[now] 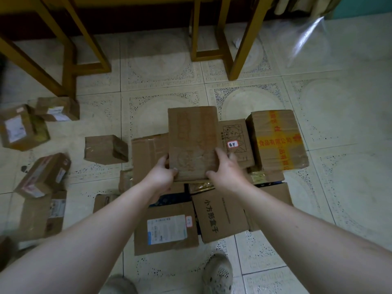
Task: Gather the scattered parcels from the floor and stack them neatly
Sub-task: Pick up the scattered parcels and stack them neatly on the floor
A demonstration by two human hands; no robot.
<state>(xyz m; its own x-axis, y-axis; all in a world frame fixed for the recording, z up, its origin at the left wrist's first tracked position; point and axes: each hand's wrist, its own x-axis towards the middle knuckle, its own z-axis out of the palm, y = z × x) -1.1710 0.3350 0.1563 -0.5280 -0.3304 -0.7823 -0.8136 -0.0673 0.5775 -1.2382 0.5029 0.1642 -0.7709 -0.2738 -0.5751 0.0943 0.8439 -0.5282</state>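
A plain brown cardboard parcel is held flat above a cluster of boxes on the tiled floor. My left hand grips its near left corner and my right hand grips its near right corner. Under and around it lie a box with a cartoon drawing, a box with yellow tape, a box with a white shipping label and a box with black printed characters. Scattered parcels lie to the left: a small brown one and several labelled ones.
Yellow wooden furniture legs stand on the floor beyond the parcels. A clear plastic sheet lies at the far right. My shoes are at the bottom edge, just behind the cluster.
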